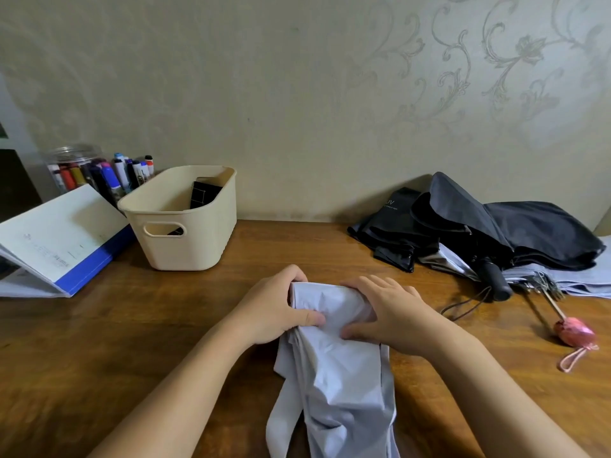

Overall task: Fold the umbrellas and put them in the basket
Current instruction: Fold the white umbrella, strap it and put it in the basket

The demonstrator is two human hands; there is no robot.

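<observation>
A pale lilac umbrella point(337, 368) lies lengthwise on the wooden table point(132, 342) in front of me, its loose fabric trailing toward the bottom edge. My left hand point(274, 309) grips its far end, thumb pinching the cloth. My right hand point(390, 312) curls round the same end from the right, fingers over the top. The cream plastic basket point(185, 226) stands at the back left with a dark folded item inside. At the back right lies a heap of black umbrellas point(496, 233) over a pale one with a pink handle point(573, 332).
An open binder point(59, 239) leans left of the basket. Behind it stands a clear jar of markers point(99, 173). A black umbrella handle point(496, 276) with a cord sticks out of the heap. The patterned wall point(330, 110) closes the table's far side.
</observation>
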